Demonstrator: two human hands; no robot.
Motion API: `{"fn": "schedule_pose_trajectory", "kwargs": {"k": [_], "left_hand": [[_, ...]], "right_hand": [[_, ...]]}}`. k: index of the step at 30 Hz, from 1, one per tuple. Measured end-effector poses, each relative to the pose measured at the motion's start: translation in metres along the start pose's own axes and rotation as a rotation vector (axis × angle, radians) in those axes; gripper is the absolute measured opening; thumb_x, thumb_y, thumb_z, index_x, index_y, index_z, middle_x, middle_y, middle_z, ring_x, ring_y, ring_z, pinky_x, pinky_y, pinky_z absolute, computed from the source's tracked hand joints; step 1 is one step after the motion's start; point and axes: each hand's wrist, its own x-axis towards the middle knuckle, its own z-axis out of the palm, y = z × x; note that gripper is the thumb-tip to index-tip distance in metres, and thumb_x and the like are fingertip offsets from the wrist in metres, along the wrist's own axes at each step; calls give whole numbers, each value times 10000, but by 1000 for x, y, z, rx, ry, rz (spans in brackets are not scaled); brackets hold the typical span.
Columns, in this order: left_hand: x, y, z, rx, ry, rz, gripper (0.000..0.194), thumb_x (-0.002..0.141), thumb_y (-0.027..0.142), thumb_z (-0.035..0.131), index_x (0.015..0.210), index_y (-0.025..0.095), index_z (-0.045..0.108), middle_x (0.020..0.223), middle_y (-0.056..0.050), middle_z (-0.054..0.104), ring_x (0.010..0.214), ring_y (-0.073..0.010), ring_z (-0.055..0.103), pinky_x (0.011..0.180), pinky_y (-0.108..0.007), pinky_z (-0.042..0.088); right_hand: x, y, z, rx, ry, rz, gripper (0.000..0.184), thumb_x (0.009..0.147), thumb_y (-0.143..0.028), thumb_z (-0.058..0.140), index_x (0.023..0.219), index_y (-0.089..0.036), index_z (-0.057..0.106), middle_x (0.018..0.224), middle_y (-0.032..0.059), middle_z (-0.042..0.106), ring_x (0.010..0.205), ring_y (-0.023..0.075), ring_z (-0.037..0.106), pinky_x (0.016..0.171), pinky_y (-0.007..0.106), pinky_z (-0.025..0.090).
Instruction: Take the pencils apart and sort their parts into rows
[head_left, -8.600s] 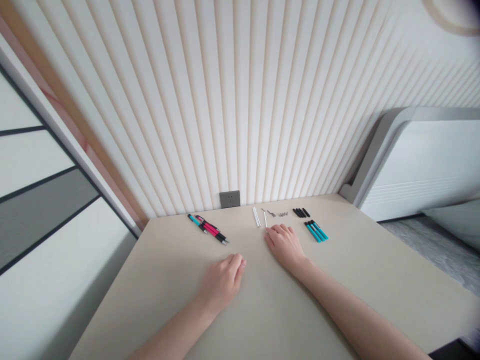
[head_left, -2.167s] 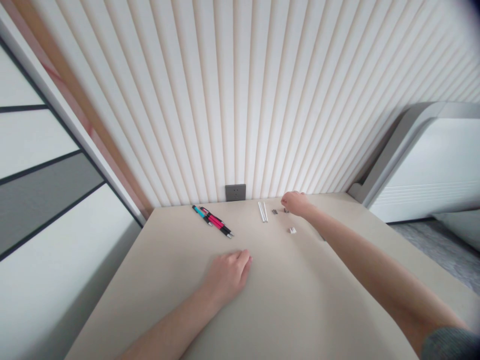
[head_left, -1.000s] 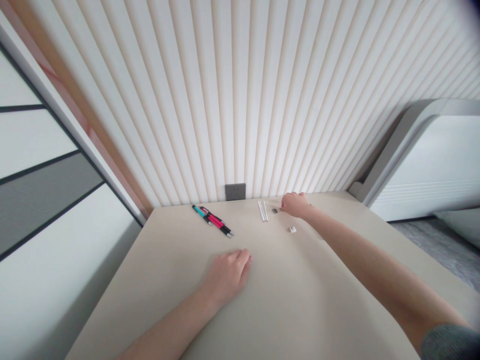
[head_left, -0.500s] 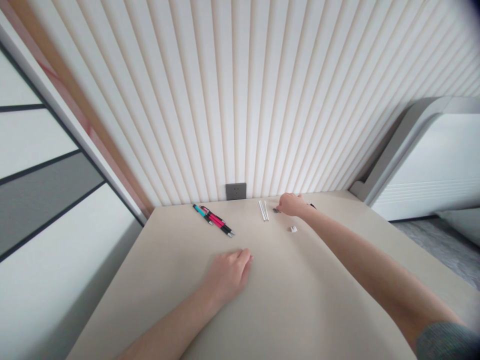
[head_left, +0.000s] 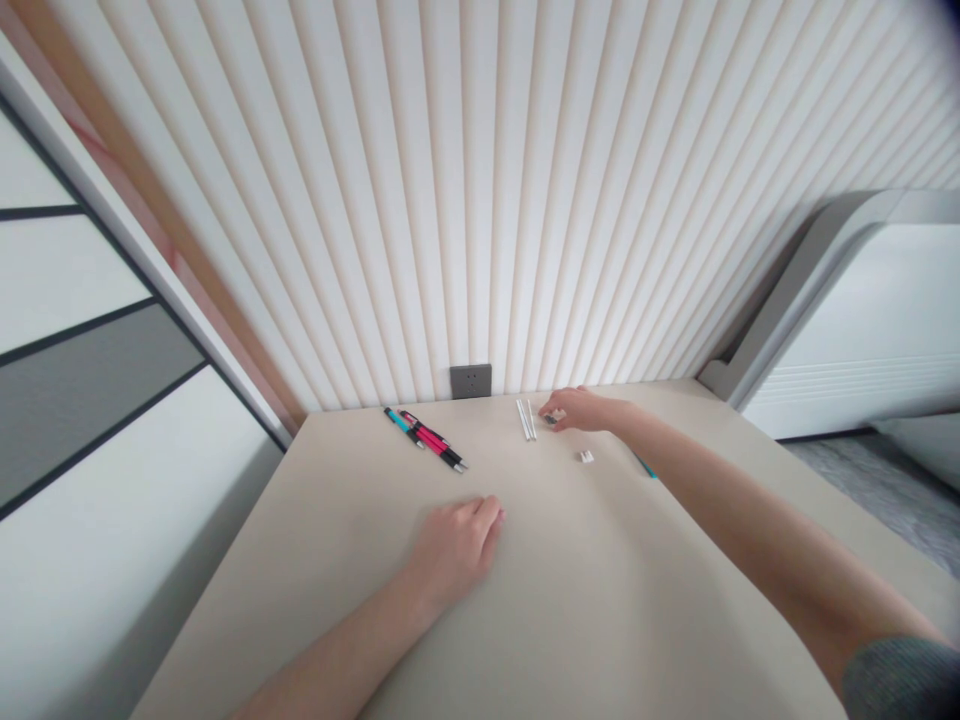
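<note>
My right hand (head_left: 574,409) reaches to the far side of the beige table (head_left: 600,600), its fingertips over a small dark part (head_left: 550,419) beside two white thin tubes (head_left: 526,420). Its fingers are bent over the part; a grip does not show. A small white piece (head_left: 586,456) lies just in front of my right wrist. My left hand (head_left: 454,548) rests palm down on the table with its fingers loosely together and nothing in it. A bunch of pink and teal pens (head_left: 426,439) lies at the far left.
A grey wall socket (head_left: 470,381) sits in the ribbed wall just behind the table. A teal pen tip (head_left: 643,466) peeks out behind my right forearm. A white bed frame (head_left: 847,320) stands to the right, a sliding door panel (head_left: 75,400) to the left.
My right hand has slid left along the far edge, from the small metal parts toward the white tubes. My left hand has stayed where it was.
</note>
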Motion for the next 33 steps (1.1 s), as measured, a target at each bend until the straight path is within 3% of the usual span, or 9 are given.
{"fn": "schedule_pose_trajectory", "kwargs": {"k": [12,22,33], "left_hand": [[1,-1,0,-8,-7,-1,292,1033,295,282,917,217,538,824,-23,688,716,-189,655,606,-281,398],[0,-1,1,-8,9,15,292,1031,295,282,911,220,538,820,-20,683,708,-191,650,600,-284,402],[1,-1,0,-22,15,9,296,1022,287,288,915,217,555,813,-28,685,701,-184,650,608,-279,428]], "right_hand": [[4,3,5,2,15,14,307,829,-234,651,1127,-231,726,1105,61,730,1030,235,655,830,264,440],[-12,1,-4,-53,17,51,388,838,-305,670,1225,-269,671,1240,80,671,1183,283,580,968,353,373],[-8,1,-4,-63,-16,58,275,840,-262,628,1092,-263,737,1112,69,725,1085,275,628,891,336,403]]}}
